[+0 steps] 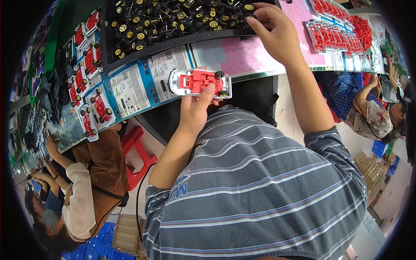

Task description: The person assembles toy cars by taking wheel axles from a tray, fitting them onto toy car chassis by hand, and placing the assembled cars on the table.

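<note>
My left hand [196, 112] grips a white toy car body [175, 81], underside up, with the thumb pressed on its red inner base [197, 83]. A pair of black wheels [223, 93] with yellow hubs sits at the car's right end; none shows at its left end. At the right edge of a black tray [173, 40], my right hand [277, 32] has thumb and index finger curled around a wheel axle [248, 7], partly hidden by the fingers. Loose wheel axles [175, 19] with yellow-hubbed wheels fill the tray.
Several red-and-white toy cars [89, 60] with wheels lie left of the tray. Rows of red-and-white car bodies [329, 37] and a heap of red parts [362, 32] are at the right. Other people sit on both sides; a red stool [136, 151] stands below the table's left side.
</note>
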The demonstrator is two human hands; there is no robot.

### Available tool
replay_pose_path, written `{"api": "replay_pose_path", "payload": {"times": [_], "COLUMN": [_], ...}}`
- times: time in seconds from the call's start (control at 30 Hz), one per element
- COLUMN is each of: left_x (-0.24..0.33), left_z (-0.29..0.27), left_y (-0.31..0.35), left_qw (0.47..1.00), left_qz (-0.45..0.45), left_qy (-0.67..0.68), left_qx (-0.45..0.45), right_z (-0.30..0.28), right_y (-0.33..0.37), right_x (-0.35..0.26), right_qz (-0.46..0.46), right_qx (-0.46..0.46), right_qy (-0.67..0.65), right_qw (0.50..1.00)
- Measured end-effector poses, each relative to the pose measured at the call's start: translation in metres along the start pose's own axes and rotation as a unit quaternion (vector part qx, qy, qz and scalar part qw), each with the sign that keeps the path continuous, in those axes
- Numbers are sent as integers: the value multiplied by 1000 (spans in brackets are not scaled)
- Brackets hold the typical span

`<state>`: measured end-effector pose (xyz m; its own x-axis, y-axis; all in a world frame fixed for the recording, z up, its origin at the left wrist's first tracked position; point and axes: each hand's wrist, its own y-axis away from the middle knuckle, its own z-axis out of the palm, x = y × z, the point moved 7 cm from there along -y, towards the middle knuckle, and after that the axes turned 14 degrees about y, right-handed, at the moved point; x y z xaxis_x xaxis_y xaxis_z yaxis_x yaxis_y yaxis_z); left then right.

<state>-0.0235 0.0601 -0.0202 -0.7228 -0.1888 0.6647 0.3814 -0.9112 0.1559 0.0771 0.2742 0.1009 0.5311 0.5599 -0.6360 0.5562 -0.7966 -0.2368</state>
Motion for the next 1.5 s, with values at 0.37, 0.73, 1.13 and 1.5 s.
{"api": "replay_pose_path", "payload": {"times": [0.37,0.73,1.13,1.5], "left_x": [-2,-2,38,238], "left_z": [12,4,-14,-184], "left_y": [1,14,36,107], "left_qw": [998,987,998,907], "left_qz": [-22,54,11,292], "left_qy": [-57,-149,32,-134], "left_qx": [-19,-12,-43,274], "right_z": [23,77,83,91], "right_y": [47,82,57,75], "right_x": [-54,-81,9,36], "right_qz": [-164,-167,-147,-161], "right_qx": [-122,-205,-96,0], "right_qy": [-78,-67,71,158], "right_qw": [976,962,982,974]}}
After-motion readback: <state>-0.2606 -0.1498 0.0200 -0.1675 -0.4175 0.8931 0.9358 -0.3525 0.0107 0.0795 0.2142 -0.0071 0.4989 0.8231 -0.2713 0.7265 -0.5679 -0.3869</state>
